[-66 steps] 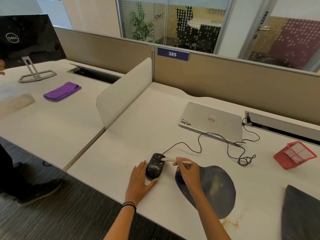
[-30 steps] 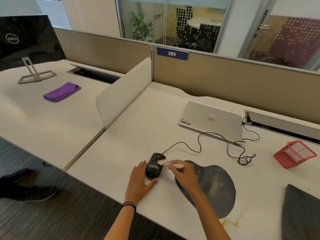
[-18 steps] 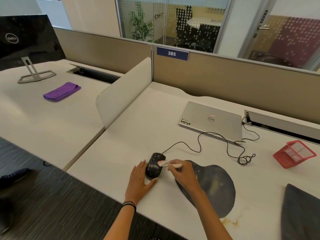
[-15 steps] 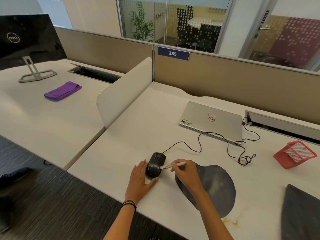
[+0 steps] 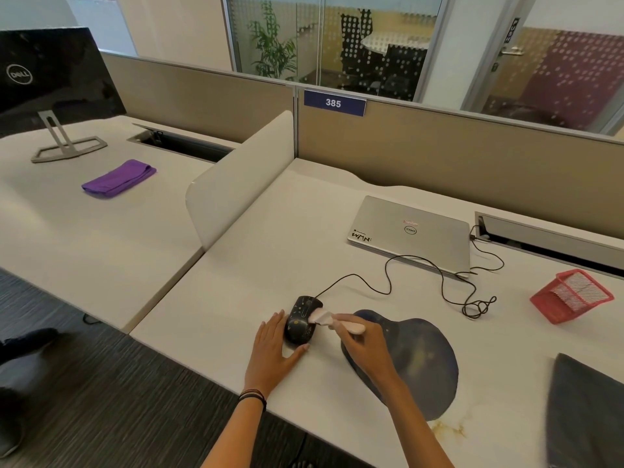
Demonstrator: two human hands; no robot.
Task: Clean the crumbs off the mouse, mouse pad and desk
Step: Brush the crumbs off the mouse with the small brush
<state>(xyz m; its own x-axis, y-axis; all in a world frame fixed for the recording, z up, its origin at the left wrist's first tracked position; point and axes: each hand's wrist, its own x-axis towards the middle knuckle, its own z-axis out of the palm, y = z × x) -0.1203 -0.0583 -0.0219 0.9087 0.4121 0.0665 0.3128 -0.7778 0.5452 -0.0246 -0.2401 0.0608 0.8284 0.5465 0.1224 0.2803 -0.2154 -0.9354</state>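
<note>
Black and flecked with pale specks, the mouse (image 5: pixel 301 320) sat on the white table (image 5: pixel 270 258) low in the centre of the frame, just beside the left edge of the dark blue mouse pad (image 5: pixel 418 363). The left hand (image 5: pixel 275 352) lay flat on the table with straight fingers and the thumb spread, cupping the mouse's left side and near end and touching it. The right hand (image 5: pixel 366 346) hovered over the left part of the pad, its fingers curled in a pinch on a pale pink brush (image 5: pixel 339 324), whose bristled tip rested on the right side of the mouse's top.

A thin black cable (image 5: pixel 388 285) ran from the mouse's far end up and right to a closed silver laptop (image 5: pixel 410 231), with a tangle of slack further right. A red mesh basket (image 5: pixel 570 295) lay tilted near the right edge. On the neighbouring table at upper left, a folded purple cloth (image 5: pixel 118 179) lay near a black monitor (image 5: pixel 50 72).
</note>
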